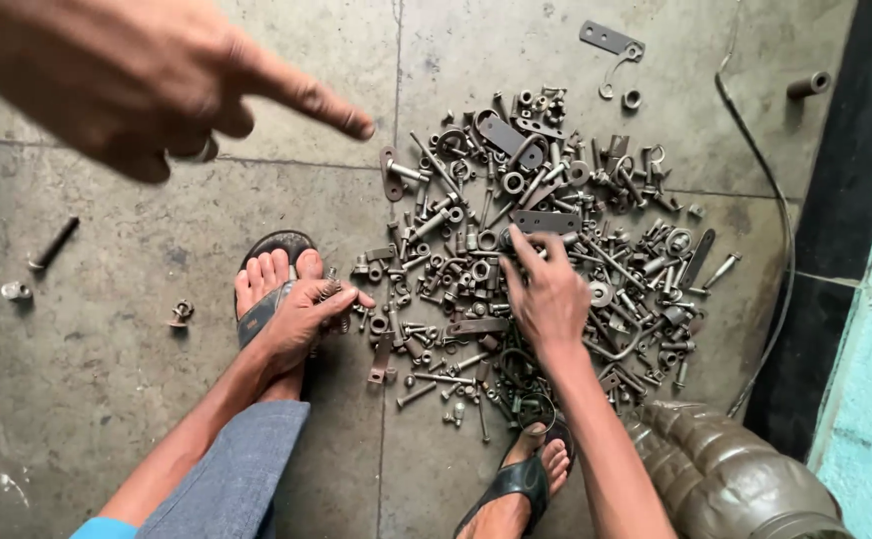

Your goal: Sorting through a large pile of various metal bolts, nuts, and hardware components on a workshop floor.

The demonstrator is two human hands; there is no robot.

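A heap of rusty bolts, nuts, washers and flat brackets [516, 250] lies spread on the concrete floor. My right hand [548, 297] rests on the middle of the heap, fingers apart and touching the parts. My left hand [301, 317] lies over my left foot in its sandal [266, 265], at the heap's left edge. Its fingers are curled around a small threaded bolt [329, 289]. Another person's hand [127, 75] looms large at the top left, close to the camera, with its index finger pointing towards the heap.
Loose bolts [53, 243] and small parts [181, 313] lie scattered to the left. A flat plate [611, 40] and a short tube [808, 85] lie beyond the heap. A black cable [783, 230] runs along the right. A ribbed brown plastic container [730, 479] stands by my right foot [531, 474].
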